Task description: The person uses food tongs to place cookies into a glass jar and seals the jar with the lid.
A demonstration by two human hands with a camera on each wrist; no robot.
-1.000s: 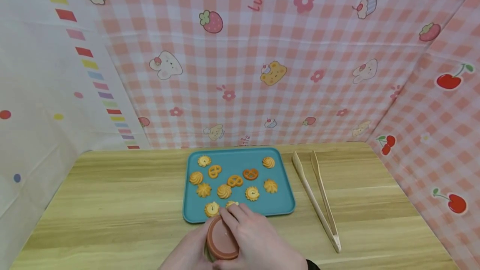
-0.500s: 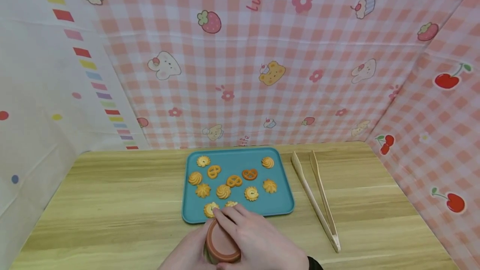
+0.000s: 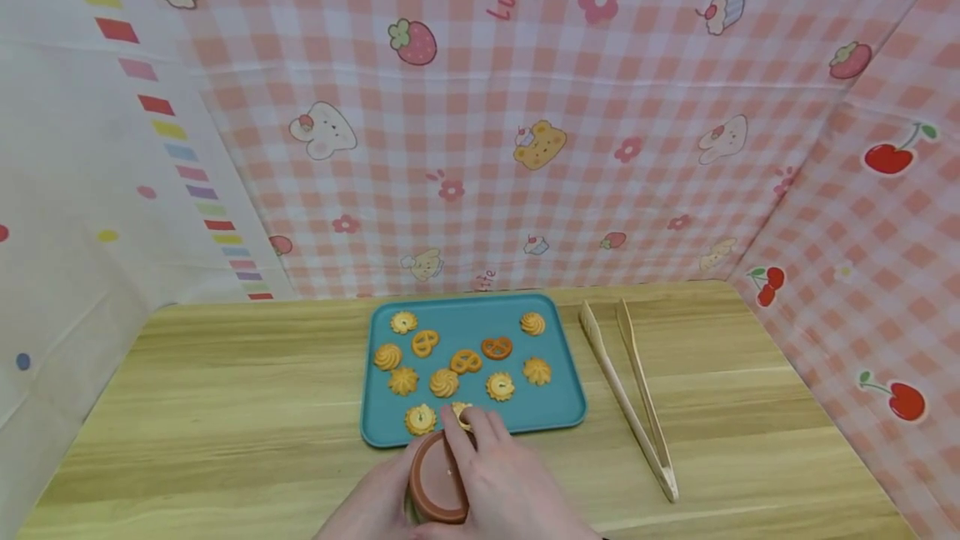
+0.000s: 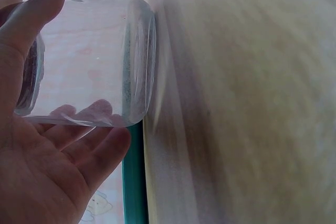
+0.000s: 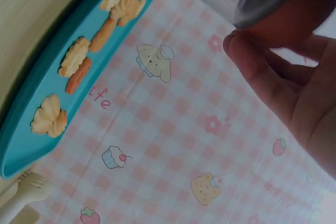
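A clear jar [image 4: 94,56] with a brown lid [image 3: 438,477] stands upright at the near edge of the tray. My left hand [image 3: 375,494] holds the jar's body from the left, with thumb and fingers around it in the left wrist view. The right hand [image 3: 504,482] grips the lid from the right, its fingers over the far side of the rim. Through the clear wall, no contents show inside the jar. In the head view, the hands and lid hide most of the jar's body. The right fingertips partly cover one cookie [image 3: 462,415] on the tray.
Beyond the jar lies a teal tray [image 3: 472,319] bearing several cookies [image 3: 500,387] and pretzels [image 3: 497,347]. Wooden tongs [image 3: 622,390] lie spread on the wooden table [image 3: 225,407] to the tray's right. A checked cloth wall [image 3: 465,107] rises behind.
My right hand has turned on the lid, its fingertips swinging left and then back to the right. The left hand keeps its hold on the jar. The head view has shifted slightly.
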